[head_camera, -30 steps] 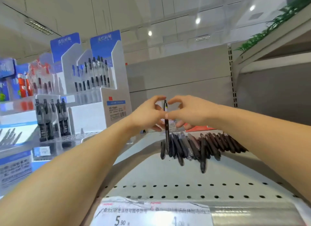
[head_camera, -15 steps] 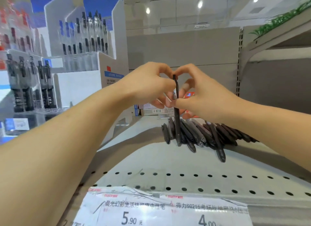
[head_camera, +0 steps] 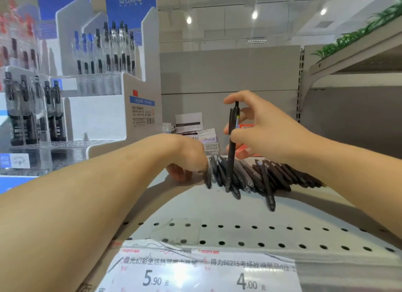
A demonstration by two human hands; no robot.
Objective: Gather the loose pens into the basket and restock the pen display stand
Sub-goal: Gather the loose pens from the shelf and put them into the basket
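Several loose black pens (head_camera: 258,178) lie in a row on the grey perforated shelf (head_camera: 217,217). My right hand (head_camera: 263,130) holds one black pen (head_camera: 232,152) upright above the left end of that row, fingers pinching its upper part. Down on the shelf, my left hand (head_camera: 189,156) touches the leftmost pens with curled fingers; whether it grips one is unclear. The white and blue pen display stand (head_camera: 108,78) rises at the left with pens upright in its tiers. No basket is in view.
Small white boxes (head_camera: 195,130) are stacked at the back of the shelf behind my hands. Price labels (head_camera: 195,272) run along the shelf's front edge. Another shelf with green plants (head_camera: 359,35) juts out at upper right.
My left hand has let go of the upright pen and dropped to the pens on the shelf. My right hand now holds that pen alone. The view has moved closer.
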